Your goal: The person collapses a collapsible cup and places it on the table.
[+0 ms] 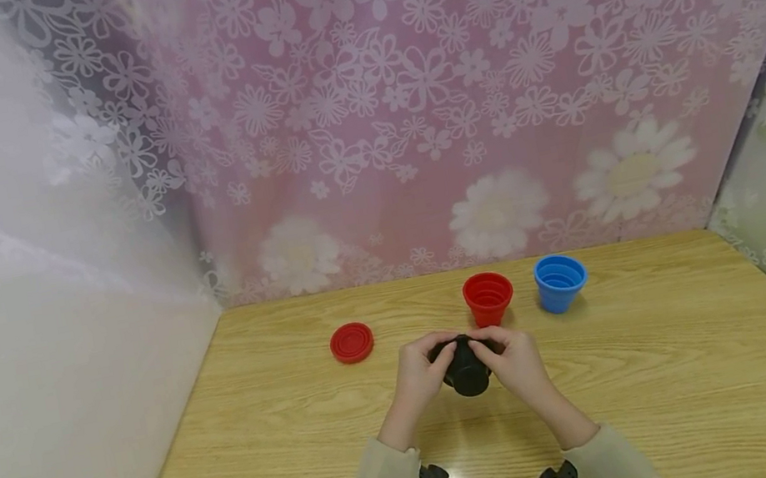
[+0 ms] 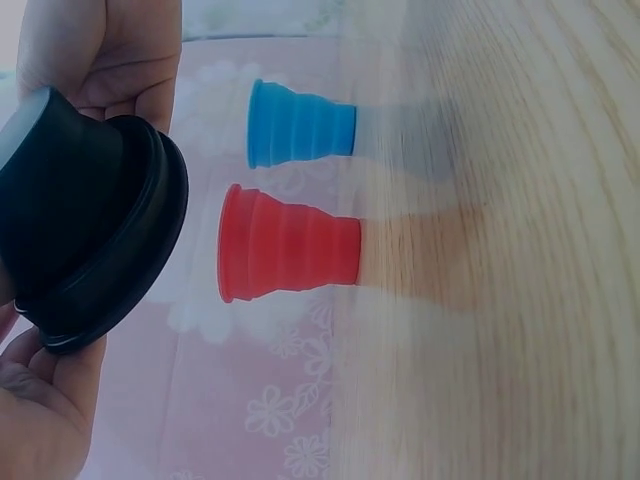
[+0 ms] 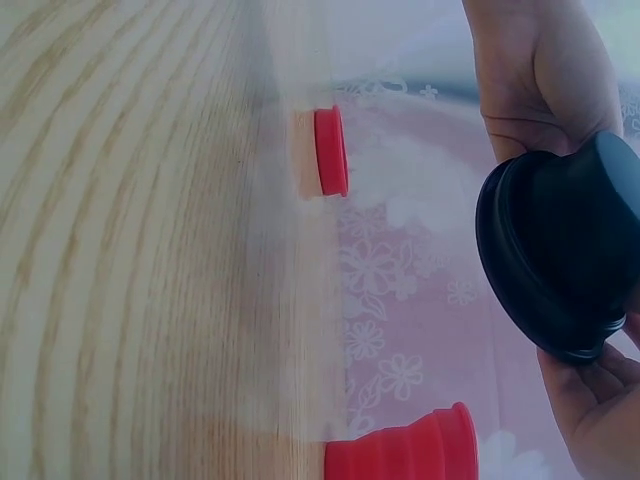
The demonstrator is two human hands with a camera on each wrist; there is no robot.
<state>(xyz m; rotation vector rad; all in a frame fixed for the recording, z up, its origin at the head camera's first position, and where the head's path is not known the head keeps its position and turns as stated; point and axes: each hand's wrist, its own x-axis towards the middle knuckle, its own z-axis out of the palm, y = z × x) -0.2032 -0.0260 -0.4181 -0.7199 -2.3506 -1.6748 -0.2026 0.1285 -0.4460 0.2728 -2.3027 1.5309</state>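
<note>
A black collapsible cup is held off the table between both hands, tilted, and its body looks partly extended. My left hand grips its left side, thumb on the near face and fingers behind. On the opposite side my right hand holds it the same way. Both wrist views show the dark cup with a stepped, folded rim; some fingers are hidden behind it. Just beyond the hands stands a red collapsible cup, upright and extended. To its right is a blue collapsible cup, also extended.
A flattened red collapsible cup lies at the back left of the wooden table. Floral curtain hangs behind the table's far edge, and a pale sheet closes off the left side.
</note>
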